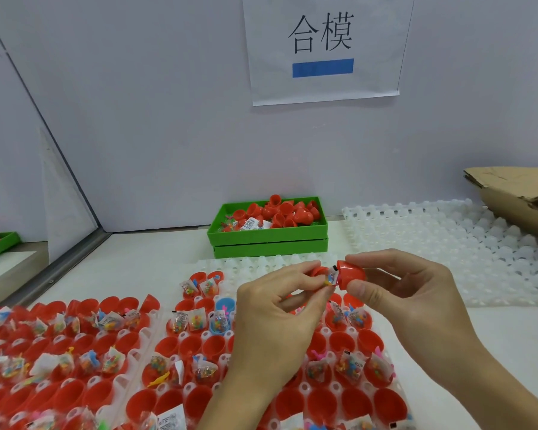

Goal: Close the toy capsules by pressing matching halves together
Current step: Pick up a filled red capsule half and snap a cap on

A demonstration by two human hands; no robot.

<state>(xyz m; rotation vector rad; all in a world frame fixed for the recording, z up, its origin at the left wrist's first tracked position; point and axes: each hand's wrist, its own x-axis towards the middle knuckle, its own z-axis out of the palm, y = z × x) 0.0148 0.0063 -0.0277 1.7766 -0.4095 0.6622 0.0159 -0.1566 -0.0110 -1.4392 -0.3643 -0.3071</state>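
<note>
Two red capsule halves held above the filled tray (292,395), open ends facing, not yet closed. Left hand (277,308) pinching the smaller half (319,270) between thumb and fingertips; right hand (407,290) gripping the rounder half (350,274), thumb beneath, forefinger above. Small toy packet (331,278) poking out between them. Green bin (267,235) of spare halves behind.

Glossy red plastic capsule half (351,274); translucent white plastic tray (448,243); torn matt cardboard (516,193).
</note>
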